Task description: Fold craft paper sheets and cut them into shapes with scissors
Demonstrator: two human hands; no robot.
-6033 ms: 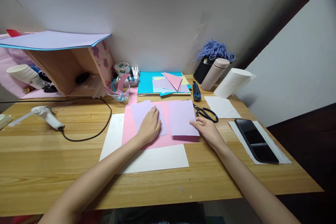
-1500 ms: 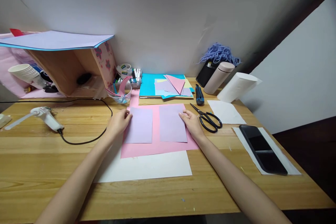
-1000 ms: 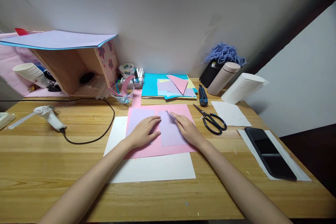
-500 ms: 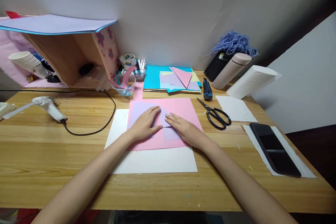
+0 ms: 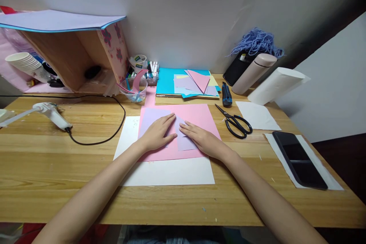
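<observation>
My left hand (image 5: 158,133) lies flat, fingers stretched out, on a lilac piece of paper (image 5: 148,120) that rests on a pink sheet (image 5: 197,112). Facing it, my right hand (image 5: 201,139) presses with outstretched fingers on a second lilac piece (image 5: 185,145), which appears folded or layered. A narrow strip of pink shows between the two lilac pieces. Under the pink sheet is a larger white sheet (image 5: 171,173). My palms and fingers hide parts of both lilac pieces.
Black-handled scissors (image 5: 234,122) and a utility knife (image 5: 227,95) lie to the right, with a phone (image 5: 299,160) farther out. Paper scraps (image 5: 188,84) sit on a blue sheet behind. At left are a corded glue gun (image 5: 53,115) and a plastic cup (image 5: 133,90).
The view has tilted slightly, so everything sits a little higher in it. My right fingers have shifted a little over the right lilac piece; my left hand stays about where it was.
</observation>
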